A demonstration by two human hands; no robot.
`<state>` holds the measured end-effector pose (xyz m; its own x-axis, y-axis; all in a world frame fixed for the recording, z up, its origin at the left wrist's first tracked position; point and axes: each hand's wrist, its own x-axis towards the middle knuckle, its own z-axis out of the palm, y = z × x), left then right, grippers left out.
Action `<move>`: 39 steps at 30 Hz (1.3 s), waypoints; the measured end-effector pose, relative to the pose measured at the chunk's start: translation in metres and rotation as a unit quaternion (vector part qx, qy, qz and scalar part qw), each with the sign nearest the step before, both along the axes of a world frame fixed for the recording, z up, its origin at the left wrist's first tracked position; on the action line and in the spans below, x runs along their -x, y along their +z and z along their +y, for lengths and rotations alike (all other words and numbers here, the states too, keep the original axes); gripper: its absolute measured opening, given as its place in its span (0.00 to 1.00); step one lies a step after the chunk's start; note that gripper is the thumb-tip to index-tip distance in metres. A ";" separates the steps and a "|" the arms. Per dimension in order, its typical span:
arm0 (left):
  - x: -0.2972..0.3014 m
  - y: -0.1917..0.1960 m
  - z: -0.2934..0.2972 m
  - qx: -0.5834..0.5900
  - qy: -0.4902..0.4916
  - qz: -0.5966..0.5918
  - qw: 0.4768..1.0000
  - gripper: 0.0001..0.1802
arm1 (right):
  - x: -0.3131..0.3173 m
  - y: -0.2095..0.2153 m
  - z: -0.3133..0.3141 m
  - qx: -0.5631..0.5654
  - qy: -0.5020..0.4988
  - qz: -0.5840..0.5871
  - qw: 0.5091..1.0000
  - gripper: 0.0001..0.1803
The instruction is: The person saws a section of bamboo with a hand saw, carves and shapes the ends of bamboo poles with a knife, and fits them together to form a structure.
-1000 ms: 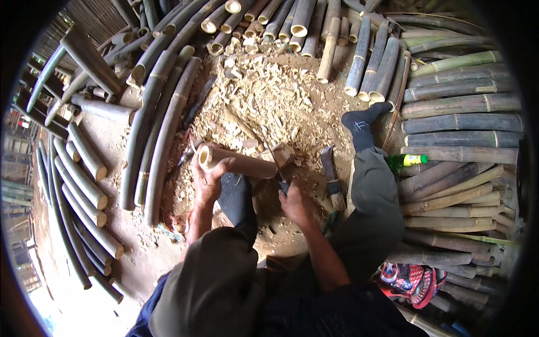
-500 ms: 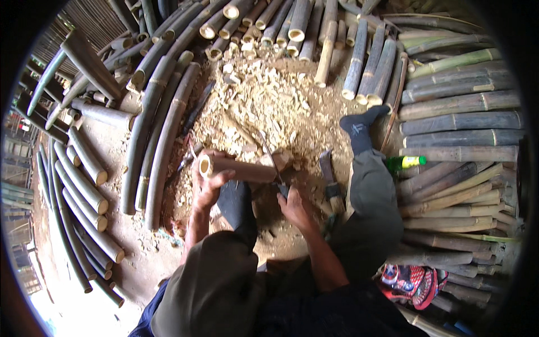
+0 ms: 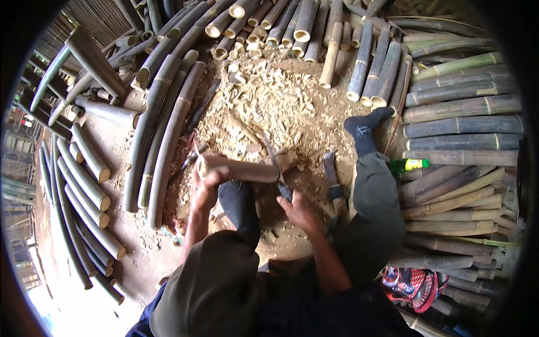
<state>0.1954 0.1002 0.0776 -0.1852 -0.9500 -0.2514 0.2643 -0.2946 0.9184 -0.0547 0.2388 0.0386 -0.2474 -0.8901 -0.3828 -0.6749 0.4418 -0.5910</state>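
Observation:
A short bamboo section (image 3: 247, 168) lies crosswise in front of me, resting on a wood block (image 3: 286, 158). My left hand (image 3: 206, 181) grips its left end. My right hand (image 3: 298, 209) holds the handle of a chopping knife (image 3: 273, 163), whose blade rests against the right part of the section. My socked left foot (image 3: 236, 199) sits just below the section, and my right leg stretches out to a socked foot (image 3: 365, 128) on the right.
A second large knife (image 3: 331, 178) lies on the ground by my right knee. A heap of bamboo chips (image 3: 269, 104) spreads ahead. Long bamboo poles (image 3: 163, 135) ring the spot on all sides. A green bottle (image 3: 409, 165) lies among the right-hand poles.
The knife blade has come down onto the right part of the bamboo section, and my right hand has shifted slightly. The left hand keeps its grip.

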 end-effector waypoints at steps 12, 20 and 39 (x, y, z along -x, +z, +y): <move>0.032 -0.028 0.070 -0.015 -0.150 0.229 0.962 0.14 | 0.032 0.050 0.051 0.138 -0.172 -0.122 0.968 0.21; -0.019 -0.069 0.071 -0.117 -0.326 0.049 0.937 0.21 | 0.037 0.217 0.147 0.300 -0.368 -0.298 0.828 0.17; -0.080 -0.039 0.142 -0.141 -0.299 -0.036 0.943 0.33 | 0.161 0.219 0.289 0.455 -0.519 0.036 0.723 0.16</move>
<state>0.2757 0.2423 0.0390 -0.6398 -0.5744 -0.5106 -0.0874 -0.6057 0.7909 -0.2155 0.5282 0.2573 -0.9526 -0.0863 0.2916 -0.3028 0.1821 -0.9355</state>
